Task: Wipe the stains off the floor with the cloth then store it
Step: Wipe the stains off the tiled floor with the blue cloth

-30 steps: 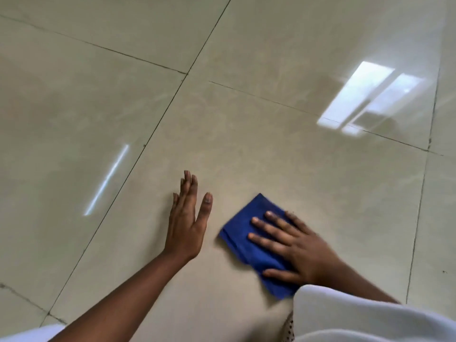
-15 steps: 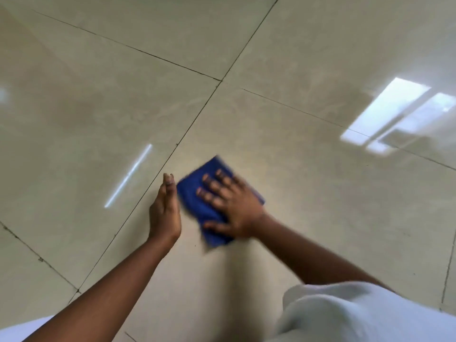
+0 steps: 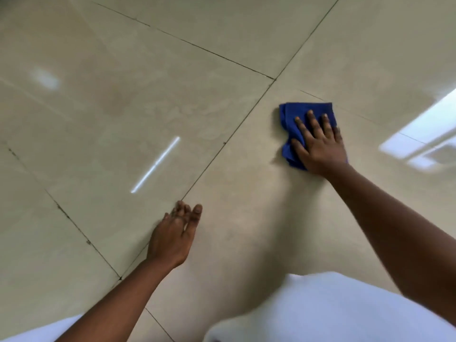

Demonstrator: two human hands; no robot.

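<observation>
A folded blue cloth (image 3: 293, 113) lies on the glossy beige tiled floor (image 3: 123, 99), just right of a grout line. My right hand (image 3: 318, 141) presses flat on the cloth, fingers spread, arm stretched forward. My left hand (image 3: 174, 233) rests on the floor nearer to me, fingers together, holding nothing, at the grout line well left of and below the cloth. I cannot make out any clear stain on the tiles.
Dark grout lines (image 3: 229, 139) cross the floor. Small dark specks sit along the left grout line (image 3: 88, 242). Window reflections (image 3: 419, 137) glare at the right and a thin light streak (image 3: 155, 165) at the centre. My white clothing (image 3: 320, 312) fills the bottom.
My right hand has slid the cloth forward and to the right, away from my left hand. The left hand stays planted on the floor. The view has shifted.
</observation>
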